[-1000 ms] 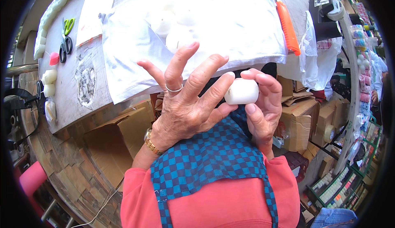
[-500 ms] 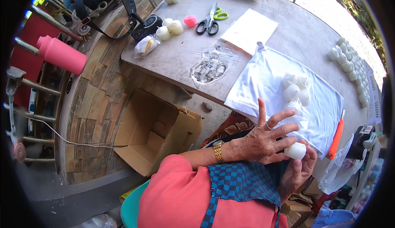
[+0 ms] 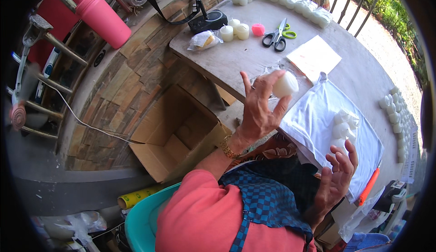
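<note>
A short white candle point(image 3: 286, 84) is pinched between the thumb and fingers of my left hand point(image 3: 260, 105), raised over the table's near edge. My right hand point(image 3: 336, 174) holds nothing; its fingers are loosely bent and apart, beside a white cloth point(image 3: 313, 112) spread on the table. On that cloth lies a group of white candles point(image 3: 344, 125), partly covered by clear plastic. Farther off are a white sheet point(image 3: 314, 57), scissors with black and green handles point(image 3: 278, 36), a pink candle point(image 3: 258, 29) and several cream candles point(image 3: 243, 31).
Wrapped candle packs point(image 3: 288, 0) line the table's far edge, and rows of white candles point(image 3: 396, 120) stand at the right. An orange-handled tool point(image 3: 369, 187) lies by the cloth. Left are a black device point(image 3: 208, 21), a plastic-wrapped item point(image 3: 204, 40), a cardboard box point(image 3: 159, 154) and a pink bottle point(image 3: 103, 19).
My left hand has moved up and left with the candle, away from my right hand. My right hand has come off the candle and opened. The view has shifted.
</note>
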Demonstrator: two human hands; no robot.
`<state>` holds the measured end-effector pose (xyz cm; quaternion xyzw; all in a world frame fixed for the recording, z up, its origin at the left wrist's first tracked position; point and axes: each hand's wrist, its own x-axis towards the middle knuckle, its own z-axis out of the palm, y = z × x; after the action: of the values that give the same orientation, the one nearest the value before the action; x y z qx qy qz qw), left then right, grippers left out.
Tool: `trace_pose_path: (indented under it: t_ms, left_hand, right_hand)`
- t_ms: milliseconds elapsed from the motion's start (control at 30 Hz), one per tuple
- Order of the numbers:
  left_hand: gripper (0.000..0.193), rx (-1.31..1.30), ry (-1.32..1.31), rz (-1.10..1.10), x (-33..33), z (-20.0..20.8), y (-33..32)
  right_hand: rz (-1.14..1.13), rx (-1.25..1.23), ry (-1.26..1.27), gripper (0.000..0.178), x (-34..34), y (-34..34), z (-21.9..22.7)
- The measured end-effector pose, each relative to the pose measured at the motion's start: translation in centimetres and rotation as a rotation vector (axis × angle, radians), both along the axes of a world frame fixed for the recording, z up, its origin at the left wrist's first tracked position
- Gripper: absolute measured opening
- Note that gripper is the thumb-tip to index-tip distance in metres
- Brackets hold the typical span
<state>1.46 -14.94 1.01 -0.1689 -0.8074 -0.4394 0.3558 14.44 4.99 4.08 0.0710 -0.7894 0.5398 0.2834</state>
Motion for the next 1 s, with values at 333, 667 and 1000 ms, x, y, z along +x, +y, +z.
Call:
trace_pose_path:
  t_ms: [333, 667, 1000]
  left_hand:
    - [0.039, 0.206, -0.076, -0.006, -12.0, -2.2, -11.0]
    - [0.041, -0.118, -0.369, 0.221, -11.4, 0.1, -12.0]
    - [0.046, -0.135, -0.317, 0.156, -10.5, -1.7, -12.0]
  right_hand:
    - [-0.105, 0.039, -0.168, 0.021, 2.5, 1.8, -0.9]
    - [-0.186, 0.090, -0.098, 0.012, 3.6, 2.9, -1.0]
    - [-0.112, 0.103, -0.092, 0.008, 3.7, 2.9, -0.4]
